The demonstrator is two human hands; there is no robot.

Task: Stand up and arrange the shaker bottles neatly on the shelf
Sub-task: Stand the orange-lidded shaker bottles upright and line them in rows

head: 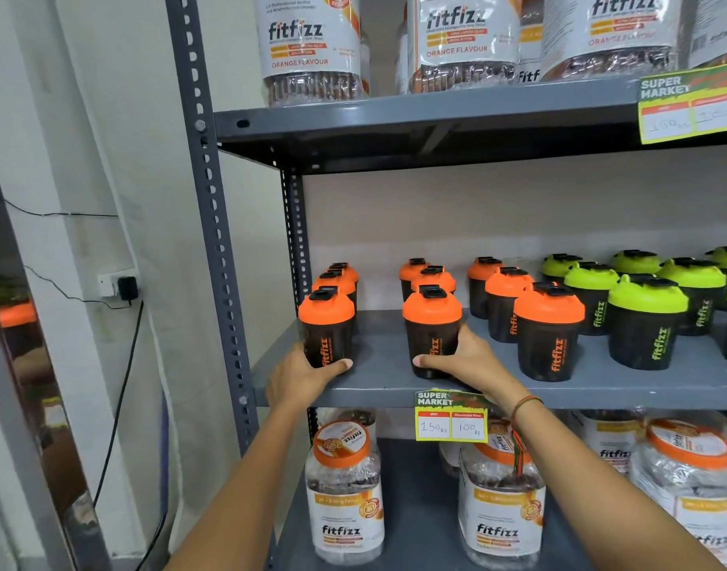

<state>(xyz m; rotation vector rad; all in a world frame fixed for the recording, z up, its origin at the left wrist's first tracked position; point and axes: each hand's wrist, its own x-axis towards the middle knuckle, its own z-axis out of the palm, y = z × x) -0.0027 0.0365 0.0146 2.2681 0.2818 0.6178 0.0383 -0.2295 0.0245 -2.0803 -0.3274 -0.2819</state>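
Both hands [300, 375] grip upright orange-lidded "fitfizz" shakers [432, 331] above "SUPER MARKET" tag [451, 416].

Grey metal shelf [386, 381] holds upright orange-lidded shakers [549, 335] toward its left edge, green-lidded ones [646, 323] right, maybe more out of frame.

Shaker bottles [432, 329] in rows on shelf [386, 381], perhaps three deep.

Labelled jars [312, 47] stand on the upper tier; more jars [344, 492] below. A price tag [451, 416] hangs centre. A wall socket [117, 284] carries a plugged adapter.
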